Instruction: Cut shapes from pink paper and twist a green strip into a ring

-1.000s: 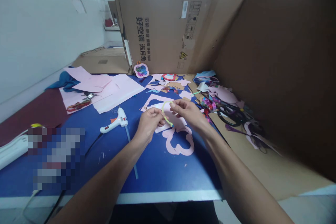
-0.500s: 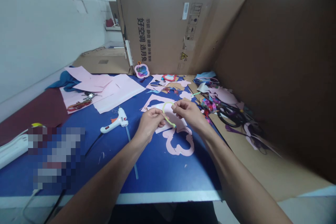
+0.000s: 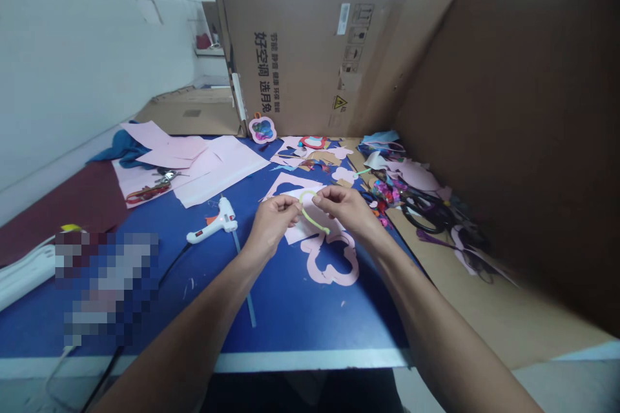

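A bent yellow-green pipe cleaner (image 3: 316, 222) is pinched between both my hands, curled into a loop at the top with a knobbed end hanging down. My left hand (image 3: 275, 222) grips it from the left, fingertips together. On the other side, my right hand (image 3: 341, 206) pinches it near the top of the loop. Under the hands lies a pale pink paper sheet (image 3: 296, 232). Just below them, a pink flower-shaped paper frame (image 3: 314, 271) rests on the blue table (image 3: 300, 329).
A white glue gun (image 3: 213, 226) with a clear blue-grey stick lies at the left. Pink paper sheets (image 3: 223, 168) and scissors (image 3: 167, 177) are beyond it. Craft scraps and a black cord (image 3: 426, 213) crowd the right. Cardboard walls (image 3: 310, 45) stand behind and right.
My left hand has shifted slightly left and up along the pipe cleaner. The free lower end has swung a little to the right. Both hands keep their pinch.
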Available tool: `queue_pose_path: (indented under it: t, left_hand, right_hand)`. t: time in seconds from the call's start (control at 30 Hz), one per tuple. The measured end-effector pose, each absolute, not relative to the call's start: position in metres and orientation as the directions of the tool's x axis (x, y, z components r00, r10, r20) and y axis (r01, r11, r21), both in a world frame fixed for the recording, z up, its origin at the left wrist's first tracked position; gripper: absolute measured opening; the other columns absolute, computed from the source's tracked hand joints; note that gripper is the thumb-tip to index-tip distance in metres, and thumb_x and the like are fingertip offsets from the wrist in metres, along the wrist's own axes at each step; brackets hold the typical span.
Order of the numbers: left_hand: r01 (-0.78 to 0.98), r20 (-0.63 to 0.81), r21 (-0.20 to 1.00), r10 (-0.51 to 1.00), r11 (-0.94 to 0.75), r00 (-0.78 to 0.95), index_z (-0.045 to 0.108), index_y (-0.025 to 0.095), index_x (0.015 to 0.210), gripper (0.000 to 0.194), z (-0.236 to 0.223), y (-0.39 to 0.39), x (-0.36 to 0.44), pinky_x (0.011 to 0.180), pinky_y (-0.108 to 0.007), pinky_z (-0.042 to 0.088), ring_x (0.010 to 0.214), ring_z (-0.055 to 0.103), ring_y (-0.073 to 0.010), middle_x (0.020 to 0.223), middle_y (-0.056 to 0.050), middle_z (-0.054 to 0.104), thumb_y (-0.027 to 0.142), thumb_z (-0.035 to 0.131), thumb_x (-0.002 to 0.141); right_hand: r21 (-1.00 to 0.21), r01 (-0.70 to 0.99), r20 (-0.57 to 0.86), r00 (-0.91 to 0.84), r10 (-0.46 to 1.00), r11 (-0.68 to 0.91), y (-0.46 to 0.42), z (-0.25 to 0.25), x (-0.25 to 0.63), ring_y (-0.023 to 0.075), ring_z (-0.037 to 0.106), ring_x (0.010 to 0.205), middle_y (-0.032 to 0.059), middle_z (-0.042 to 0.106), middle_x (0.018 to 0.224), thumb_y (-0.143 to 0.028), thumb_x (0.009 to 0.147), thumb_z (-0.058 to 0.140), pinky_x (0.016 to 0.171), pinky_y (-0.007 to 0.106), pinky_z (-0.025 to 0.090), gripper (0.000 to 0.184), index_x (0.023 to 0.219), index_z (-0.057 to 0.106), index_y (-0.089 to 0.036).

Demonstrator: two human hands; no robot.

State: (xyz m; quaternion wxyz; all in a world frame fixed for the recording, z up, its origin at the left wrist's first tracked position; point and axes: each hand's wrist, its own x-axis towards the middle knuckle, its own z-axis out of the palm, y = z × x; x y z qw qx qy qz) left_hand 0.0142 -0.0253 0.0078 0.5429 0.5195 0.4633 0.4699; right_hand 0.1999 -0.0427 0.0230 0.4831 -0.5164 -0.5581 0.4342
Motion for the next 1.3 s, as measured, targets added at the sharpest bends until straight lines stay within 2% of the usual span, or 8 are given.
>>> queue_pose_path:
  t: [0.2, 0.43, 0.8, 0.97, 1.3]
  left_hand:
    - [-0.035, -0.063, 0.997, 0.985, 0.070, 0.158, 0.072, 0.019, 0.072, 0.009, 0.008, -0.028, 0.019, 0.059, -0.025, 0.046, 0.058, 0.058, -0.0118, 0.067, -0.001, 0.069, 0.026, 0.075, 0.069]
    - [-0.047, -0.106, 0.992, 0.976, 0.117, 0.192, 0.070, 0.018, 0.071, 0.010, 0.006, -0.031, 0.022, 0.057, -0.024, 0.043, 0.056, 0.057, -0.0109, 0.070, -0.003, 0.072, 0.027, 0.074, 0.068]
    - [-0.046, -0.115, 0.991, 0.966, 0.129, 0.232, 0.072, 0.018, 0.068, 0.009, 0.006, -0.033, 0.022, 0.057, -0.024, 0.041, 0.057, 0.056, -0.0112, 0.069, -0.003, 0.070, 0.027, 0.073, 0.068]
    - [-0.032, -0.131, 0.989, 0.960, 0.144, 0.247, 0.072, 0.018, 0.067, 0.009, 0.006, -0.033, 0.021, 0.056, -0.024, 0.039, 0.054, 0.052, -0.0099, 0.060, -0.001, 0.065, 0.027, 0.072, 0.069]
    - [-0.029, -0.139, 0.989, 0.973, 0.147, 0.183, 0.065, 0.018, 0.069, 0.005, 0.004, -0.031, 0.025, 0.054, -0.023, 0.037, 0.053, 0.051, -0.0093, 0.063, 0.000, 0.066, 0.022, 0.067, 0.070]
  right_hand:
    - [-0.993, 0.105, 0.055, -0.008, 0.998, 0.056, -0.041, 0.021, 0.199, 0.0122, 0.044, 0.058, -0.0023, 0.058, 0.066, -0.056, 0.074, 0.083, 0.055, 0.028, 0.037, 0.038, 0.076, 0.069, -0.020]
    - [-0.997, 0.071, 0.004, -0.029, 1.000, 0.006, -0.043, 0.022, 0.195, 0.0114, 0.044, 0.057, -0.0021, 0.058, 0.065, -0.054, 0.072, 0.083, 0.055, 0.028, 0.036, 0.038, 0.074, 0.068, -0.020]
    - [-0.999, 0.033, 0.032, -0.039, 0.999, 0.033, -0.041, 0.019, 0.192, 0.0114, 0.046, 0.057, -0.0027, 0.059, 0.064, -0.048, 0.070, 0.084, 0.057, 0.028, 0.037, 0.034, 0.075, 0.066, -0.020]
    - [-0.998, 0.033, 0.047, -0.030, 0.998, 0.048, -0.040, 0.018, 0.192, 0.0109, 0.046, 0.056, -0.0032, 0.059, 0.063, -0.048, 0.070, 0.083, 0.056, 0.028, 0.035, 0.035, 0.076, 0.065, -0.020]
    - [-0.999, 0.015, 0.048, -0.027, 0.998, 0.048, -0.039, 0.012, 0.188, 0.0115, 0.047, 0.056, -0.0028, 0.060, 0.064, -0.046, 0.070, 0.084, 0.056, 0.028, 0.038, 0.032, 0.078, 0.066, -0.020]
